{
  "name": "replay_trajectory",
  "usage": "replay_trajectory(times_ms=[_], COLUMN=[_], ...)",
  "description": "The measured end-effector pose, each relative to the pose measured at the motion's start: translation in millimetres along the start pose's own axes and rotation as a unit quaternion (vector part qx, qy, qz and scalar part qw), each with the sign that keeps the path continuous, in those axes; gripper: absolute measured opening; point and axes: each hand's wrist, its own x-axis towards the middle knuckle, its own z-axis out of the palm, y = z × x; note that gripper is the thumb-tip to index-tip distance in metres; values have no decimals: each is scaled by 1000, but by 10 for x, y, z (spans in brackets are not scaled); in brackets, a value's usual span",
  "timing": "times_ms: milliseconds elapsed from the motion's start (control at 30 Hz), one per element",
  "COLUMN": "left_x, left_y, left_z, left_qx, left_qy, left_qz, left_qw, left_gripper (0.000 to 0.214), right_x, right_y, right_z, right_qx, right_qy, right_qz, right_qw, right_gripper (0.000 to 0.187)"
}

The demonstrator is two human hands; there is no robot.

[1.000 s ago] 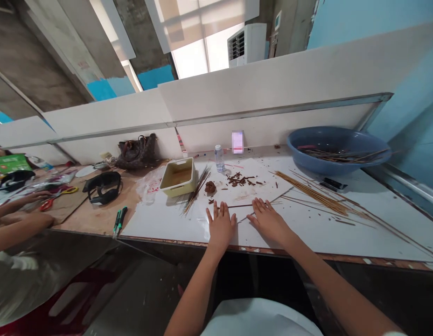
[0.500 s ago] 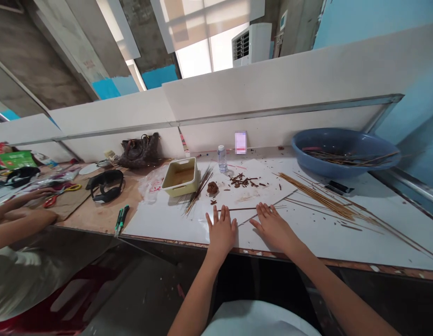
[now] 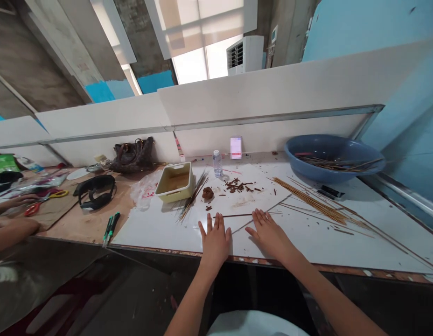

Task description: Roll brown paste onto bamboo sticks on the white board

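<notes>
My left hand [image 3: 215, 240] lies flat on the white tabletop sheet [image 3: 181, 233], fingers spread, its fingertips over the left end of a thin dark brown stick [image 3: 237, 215]. Flat on the same stick, farther right, rests my right hand [image 3: 270, 235] with the thumb apart. A thin grey strip [image 3: 241, 227] runs slantwise between the hands and passes under the right one. Just beyond my left fingertips sits a brown clay-like lump [image 3: 207, 193]. Small dark brown pieces [image 3: 239, 185] are scattered behind the stick.
A cream tub [image 3: 174, 182] with brownish contents stands left, beside thin sticks [image 3: 194, 196]. A clear bottle [image 3: 217, 164] is behind. To the right lie a bundle of tan sticks [image 3: 310, 200] and a blue basin [image 3: 333, 158]. Another person's arm [image 3: 13, 231] rests far left, near scissors [image 3: 32, 209].
The camera view has turned slightly, so the scene sits a little lower and farther left. Both hands stay flat on the stick, with hardly any visible movement.
</notes>
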Motion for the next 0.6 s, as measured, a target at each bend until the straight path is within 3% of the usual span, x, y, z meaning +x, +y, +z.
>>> replay_trajectory(times_ms=[233, 467, 600], left_x=[330, -22, 154], left_y=[66, -25, 0], left_z=[-113, -15, -72], left_qx=[1, -3, -12], left_qy=[-16, -6, -34], left_qz=[-16, -9, -21], left_qw=[1000, 1000, 999], left_gripper=[63, 63, 62], right_x=[260, -99, 52], right_y=[1, 27, 66], right_z=[-183, 35, -75], right_qx=[2, 16, -4], right_qy=[-6, -3, -17], right_qz=[9, 5, -15], right_qw=[1000, 1000, 1000], right_gripper=[80, 84, 81])
